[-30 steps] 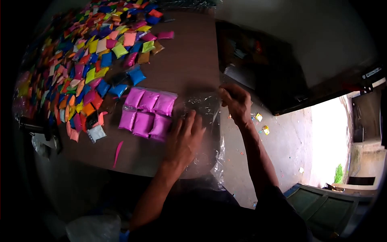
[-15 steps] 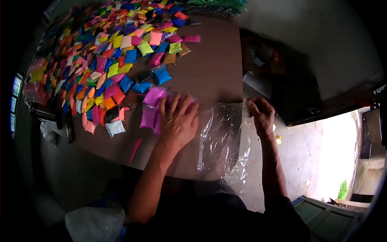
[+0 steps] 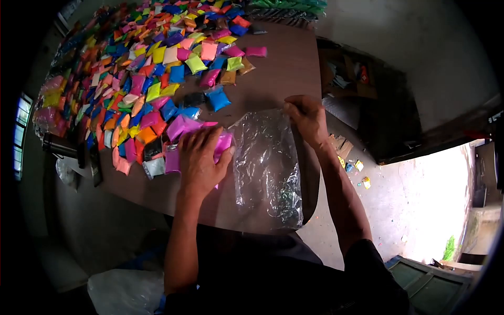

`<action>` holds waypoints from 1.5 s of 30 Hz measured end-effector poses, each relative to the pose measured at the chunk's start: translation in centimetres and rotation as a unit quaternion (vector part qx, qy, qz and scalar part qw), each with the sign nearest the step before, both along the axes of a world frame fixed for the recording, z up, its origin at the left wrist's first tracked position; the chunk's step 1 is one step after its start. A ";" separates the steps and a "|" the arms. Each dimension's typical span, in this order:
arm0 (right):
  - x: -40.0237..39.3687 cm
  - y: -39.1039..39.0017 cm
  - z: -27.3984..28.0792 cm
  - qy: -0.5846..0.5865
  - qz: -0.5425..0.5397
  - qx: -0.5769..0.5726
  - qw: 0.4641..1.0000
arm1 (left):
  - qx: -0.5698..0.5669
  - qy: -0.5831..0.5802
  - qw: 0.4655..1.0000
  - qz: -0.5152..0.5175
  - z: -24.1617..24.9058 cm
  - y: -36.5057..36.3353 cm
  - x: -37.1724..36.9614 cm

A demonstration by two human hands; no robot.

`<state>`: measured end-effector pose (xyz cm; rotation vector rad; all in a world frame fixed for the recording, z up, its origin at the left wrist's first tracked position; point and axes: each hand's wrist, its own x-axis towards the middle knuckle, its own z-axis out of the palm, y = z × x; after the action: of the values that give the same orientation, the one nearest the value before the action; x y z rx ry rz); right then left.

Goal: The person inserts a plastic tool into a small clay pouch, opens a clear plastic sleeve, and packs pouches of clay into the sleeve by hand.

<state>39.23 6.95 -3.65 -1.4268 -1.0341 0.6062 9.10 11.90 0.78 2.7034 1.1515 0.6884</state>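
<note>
My left hand [image 3: 201, 161] curls over a small cluster of purple packets [image 3: 182, 127] at the near edge of the heap, its fingers pressed on them and partly hiding them. A bit of bright pink also shows beside its fingers. To the right, my right hand [image 3: 308, 119] pinches the upper corner of a clear plastic bag [image 3: 266, 167]. The bag hangs spread over the table's right part, its lower end near the front edge. No packets show inside it.
A large heap of small, colourful packets [image 3: 152, 92] covers the table's [image 3: 283, 63] left and far parts. Green plastic packaging [image 3: 289, 6] lies at the back. Open cartons [image 3: 346, 76] stand beyond the right edge, and a whitish bag [image 3: 126, 291] sits low at left.
My left hand has slid left with the purple packets, its fingers drawing closer together. My right hand has moved left and away from me, pulling the clear bag further over the table.
</note>
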 end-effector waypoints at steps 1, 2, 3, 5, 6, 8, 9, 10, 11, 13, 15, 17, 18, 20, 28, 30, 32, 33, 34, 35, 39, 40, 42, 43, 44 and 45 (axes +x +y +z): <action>-0.2 0.1 0.0 0.018 -0.001 -0.005 1.000 | -0.008 -0.026 1.000 -0.016 0.1 0.3 -0.2; -0.3 -0.1 0.0 0.018 -0.001 -0.006 1.000 | -0.016 -0.052 0.998 -0.032 0.2 0.7 -0.4; -0.8 -0.8 0.7 0.020 -0.008 -0.014 1.000 | -0.017 -0.051 0.998 -0.032 0.4 1.0 -0.7; -1.2 -1.5 0.7 0.025 -0.017 -0.024 0.999 | -0.031 -0.024 0.998 -0.042 0.6 1.6 -1.3; -1.2 -1.9 0.3 0.027 -0.026 -0.017 0.999 | -0.021 -0.014 0.999 -0.047 0.5 1.7 -1.4; -1.3 -2.4 -0.1 0.025 -0.036 -0.010 0.999 | -0.024 0.006 0.999 -0.045 0.7 1.5 -1.2; -1.7 -2.7 -0.1 -0.007 -0.065 0.001 0.998 | -0.025 0.026 0.998 -0.042 0.8 1.5 -1.0; -2.0 -3.1 -0.1 -0.039 -0.093 0.012 0.995 | -0.026 0.025 0.998 -0.044 1.0 1.5 -0.9; -2.3 -3.8 0.1 -0.040 -0.094 0.011 0.995 | -0.038 0.018 0.998 -0.046 1.3 1.6 -0.7; -3.2 -5.4 1.3 0.063 -0.114 0.002 0.991 | -0.052 0.009 0.997 -0.048 1.4 1.8 -0.6; -4.3 -8.6 2.6 0.090 -0.101 -0.043 0.990 | -0.073 0.008 0.997 -0.039 1.3 2.1 -0.6; -6.1 -12.1 3.3 0.133 -0.101 -0.077 0.983 | -0.058 0.005 0.998 -0.022 2.0 1.6 -0.6; -6.9 -13.5 3.4 0.121 -0.079 -0.096 0.985 | -0.041 0.005 0.999 -0.004 2.5 1.3 -0.7; -8.1 -15.6 4.2 0.064 -0.035 -0.168 0.983 | -0.051 -0.023 0.998 0.002 3.6 0.6 -0.8; -10.0 -15.6 4.2 0.001 -0.038 -0.175 0.984 | -0.360 -0.266 0.885 -0.130 7.4 -13.3 0.0; -9.6 -14.5 5.3 0.103 -0.042 -0.153 0.982 | -0.360 -0.228 0.898 -0.112 4.9 -14.3 0.3; -8.8 -13.7 5.0 0.105 -0.047 -0.119 0.986 | -0.360 -0.217 0.906 -0.052 2.8 -13.8 0.2; -8.5 -13.2 5.0 0.107 -0.052 -0.082 0.990 | -0.337 -0.247 0.908 -0.041 1.6 -13.6 0.3; -8.2 -12.7 5.0 0.101 -0.055 -0.083 0.990 | -0.341 -0.259 0.902 -0.049 1.1 -13.6 0.4; -8.0 -12.2 5.3 0.099 -0.053 -0.085 0.990 | -0.345 -0.271 0.897 -0.056 1.0 -13.5 0.7; -7.4 -11.5 5.4 0.108 -0.028 -0.084 0.990 | -0.288 -0.285 0.911 -0.084 -0.6 -13.5 2.9; -7.1 -12.0 5.1 0.133 -0.013 -0.043 0.990 | -0.264 -0.276 0.920 -0.090 -1.4 -13.4 3.3; -6.0 -13.6 4.1 0.163 0.019 -0.014 0.986 | -0.195 -0.270 0.937 -0.105 -2.9 -13.0 3.9; -5.8 -14.7 3.9 0.160 0.017 -0.017 0.987 | -0.198 -0.273 0.935 -0.106 -3.0 -13.0 4.0; -5.7 -15.8 3.8 0.162 0.012 -0.034 0.986 | -0.192 -0.258 0.944 -0.075 -3.2 -13.3 4.0; -5.9 -17.0 3.6 0.164 0.007 -0.051 0.985 | -0.186 -0.242 0.951 -0.045 -3.3 -13.5 4.0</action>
<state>33.35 -10.07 -0.02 -1.3524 -0.7600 0.8828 13.08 -1.57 -2.57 2.0965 0.9159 0.9408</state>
